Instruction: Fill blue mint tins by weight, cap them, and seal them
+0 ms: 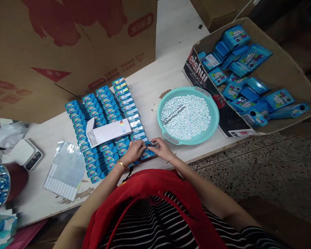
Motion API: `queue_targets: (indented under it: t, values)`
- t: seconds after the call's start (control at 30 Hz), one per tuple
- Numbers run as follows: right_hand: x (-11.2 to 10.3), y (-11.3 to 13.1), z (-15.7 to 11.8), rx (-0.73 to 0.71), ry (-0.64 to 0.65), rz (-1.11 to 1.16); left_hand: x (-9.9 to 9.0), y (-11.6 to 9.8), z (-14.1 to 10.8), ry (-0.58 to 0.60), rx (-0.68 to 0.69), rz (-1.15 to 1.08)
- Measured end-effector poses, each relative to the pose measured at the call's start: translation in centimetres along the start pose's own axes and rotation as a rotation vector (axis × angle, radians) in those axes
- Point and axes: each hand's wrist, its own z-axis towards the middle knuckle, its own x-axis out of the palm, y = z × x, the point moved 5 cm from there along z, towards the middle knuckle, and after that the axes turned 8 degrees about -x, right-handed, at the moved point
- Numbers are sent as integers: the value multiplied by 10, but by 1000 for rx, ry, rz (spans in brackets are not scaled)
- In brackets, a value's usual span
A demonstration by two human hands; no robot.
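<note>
Rows of small blue packs (93,107) stand side by side on the white table (171,72). At the near end of the rightmost row, my left hand (135,151) and my right hand (161,148) meet over one blue pack (147,154). The fingers of both hands are pinched close together at its top; whatever small part they hold is too small to make out. White printed cards (110,133) lie across the rows, just beyond my left hand. To the right, a teal basin (214,116) holds many small pale tablets and a dark strip.
A large cardboard box (75,52) rises behind the rows. At the right stands an open carton (207,91) of blue boxes. On the left are a sticker sheet (64,169), a white scale (27,154) and a dark red container (17,183) of shiny blue pieces.
</note>
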Motion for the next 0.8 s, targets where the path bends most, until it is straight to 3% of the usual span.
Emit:
queue_targets:
  t: [0.1, 0.2, 0.3, 0.5, 0.8]
  values:
    - [2, 7, 6, -49, -28, -11, 0, -1, -2, -35, 8, -28]
    - [4, 4, 4, -27, -76, -12, -3, 0, -11, -147, 5, -42]
    - [7, -1, -2, 11, -128, -8, -1, 1, -28, -245, 64, 99]
    - [9, -5, -8, 73, -167, 16, 21, 13, -54, -158, 51, 431]
    - [13, -19, -14, 188, -133, 68, 22, 11, -53, -119, 24, 376]
